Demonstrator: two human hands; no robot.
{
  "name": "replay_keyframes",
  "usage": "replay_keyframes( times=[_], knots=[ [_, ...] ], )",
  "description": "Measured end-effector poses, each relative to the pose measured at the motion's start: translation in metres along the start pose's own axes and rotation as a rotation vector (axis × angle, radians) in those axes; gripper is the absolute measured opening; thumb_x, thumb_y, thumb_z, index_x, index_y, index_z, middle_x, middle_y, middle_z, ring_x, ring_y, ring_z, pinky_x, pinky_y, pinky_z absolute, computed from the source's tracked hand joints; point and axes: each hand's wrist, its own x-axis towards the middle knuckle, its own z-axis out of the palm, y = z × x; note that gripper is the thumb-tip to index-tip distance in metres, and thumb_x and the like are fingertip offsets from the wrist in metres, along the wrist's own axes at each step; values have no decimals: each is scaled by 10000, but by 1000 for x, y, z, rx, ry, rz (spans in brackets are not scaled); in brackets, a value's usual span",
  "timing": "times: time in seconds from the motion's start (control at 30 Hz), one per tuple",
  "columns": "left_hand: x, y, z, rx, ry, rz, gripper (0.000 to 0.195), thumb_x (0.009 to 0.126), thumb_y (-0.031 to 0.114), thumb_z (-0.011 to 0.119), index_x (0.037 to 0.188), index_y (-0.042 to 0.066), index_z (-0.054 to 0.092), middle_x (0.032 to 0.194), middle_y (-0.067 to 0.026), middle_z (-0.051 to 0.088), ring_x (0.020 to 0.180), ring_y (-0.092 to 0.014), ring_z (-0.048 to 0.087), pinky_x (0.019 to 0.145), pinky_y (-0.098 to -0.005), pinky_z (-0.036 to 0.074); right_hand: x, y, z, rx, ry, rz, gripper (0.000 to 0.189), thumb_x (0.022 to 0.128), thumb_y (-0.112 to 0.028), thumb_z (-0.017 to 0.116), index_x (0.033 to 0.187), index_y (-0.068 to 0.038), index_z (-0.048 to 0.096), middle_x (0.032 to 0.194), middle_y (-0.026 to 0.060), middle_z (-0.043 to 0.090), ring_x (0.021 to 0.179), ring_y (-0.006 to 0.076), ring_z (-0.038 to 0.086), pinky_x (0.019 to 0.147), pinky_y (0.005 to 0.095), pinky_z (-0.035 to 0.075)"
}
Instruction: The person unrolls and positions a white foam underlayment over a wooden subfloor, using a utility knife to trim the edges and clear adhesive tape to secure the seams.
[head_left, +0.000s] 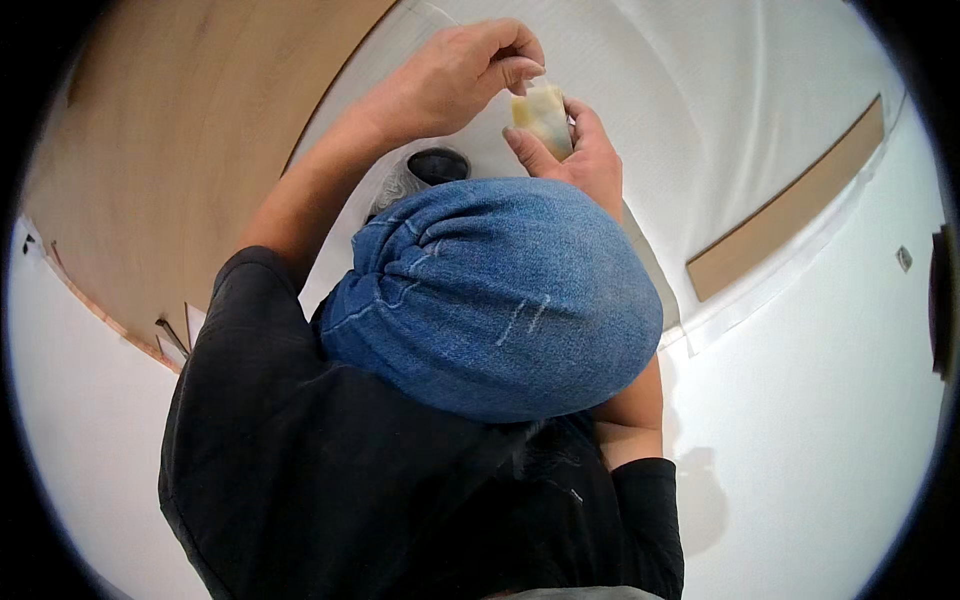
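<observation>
A small yellowish-white block or packet (541, 116), seemingly with translucent film at its top, is held upright in my right hand (589, 154), thumb on one side and fingers on the other. From the upper left my left hand (491, 67) reaches over it, with thumb and index finger pinched at the film on its top edge. The other fingers of my left hand are curled. My bent knee in blue jeans (502, 300) hides part of the right forearm. Just beyond the knee shows a dark round shape (439, 165), perhaps part of a shoe, with thin clear plastic beside it.
Wood-look floor boards (202, 97) cover the left side. White sheet underlay (645, 97) spreads ahead and to the right. A narrow cut plank (787, 202) lies near the right wall (810, 420). A dark metal bar (172, 336) rests at the boards' lower left edge, by the wall.
</observation>
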Motion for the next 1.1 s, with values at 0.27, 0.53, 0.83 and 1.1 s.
replay_keyframes(
  times=[0.27,0.53,0.83,1.1],
  knots=[
    [6,2,5,98,30,168,231,1054,278,600,1122,74,686,975,-78,712,945,-198,678,864,-355,560,-2,12,-1,81,66,22,790,837,-448,834,1382,40,538,1210,303,692,1132,408,701,947,454,562],
    [25,24,-15,67,223,215,161,1074,152,546,1053,12,624,858,-36,637,832,-126,613,764,-272,513,0,21,3,-183,-194,87,705,910,-365,778,1432,17,499,1254,308,668,1148,445,674,948,472,552],
    [13,28,-27,-123,154,-110,217,1029,100,623,1208,-22,644,930,-36,679,852,-99,625,802,-256,530,-29,23,-21,697,97,-45,714,893,-295,830,1431,28,490,1255,166,685,1132,230,678,959,362,566],
    [7,20,-2,107,132,252,372,1018,225,662,1367,100,634,1112,-94,741,1047,-219,711,977,-380,562,-12,30,-27,405,116,-283,711,904,-323,814,1440,7,483,1299,219,668,1218,292,657,1013,416,544]
  ],
)
